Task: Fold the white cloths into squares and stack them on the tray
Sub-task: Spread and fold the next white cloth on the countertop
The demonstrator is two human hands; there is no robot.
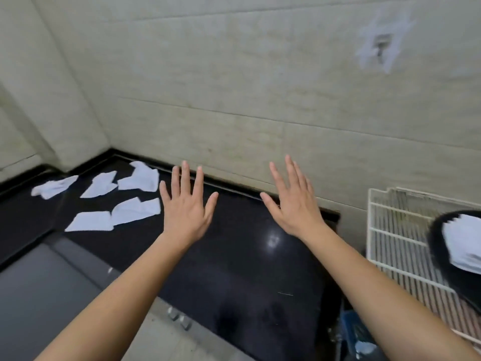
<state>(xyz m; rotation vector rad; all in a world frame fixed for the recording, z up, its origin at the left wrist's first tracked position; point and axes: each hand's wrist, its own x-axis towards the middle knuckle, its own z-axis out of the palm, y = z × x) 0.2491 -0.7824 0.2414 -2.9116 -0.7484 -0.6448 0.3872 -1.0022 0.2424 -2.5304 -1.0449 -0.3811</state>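
Several white cloths lie loose and crumpled on the black counter (pixel 234 256) at the far left; the nearest ones are a cloth (pixel 135 211) and a cloth (pixel 89 221). My left hand (pixel 186 207) hovers over the counter, fingers spread and straight, just right of those cloths and holding nothing. My right hand (pixel 291 201) is also spread flat in the air, near the wall, holding nothing. At the right edge a black tray (pixel 440 259) carries white cloth (pixel 463 246); it looks blurred.
A tiled wall (pixel 260 100) runs behind the counter and turns a corner at the left. A white wire rack (pixel 395 230) stands at the right under the tray. A grey sink basin (pixel 39 295) lies at the lower left. Blue items (pixel 356 332) sit below the counter's right end.
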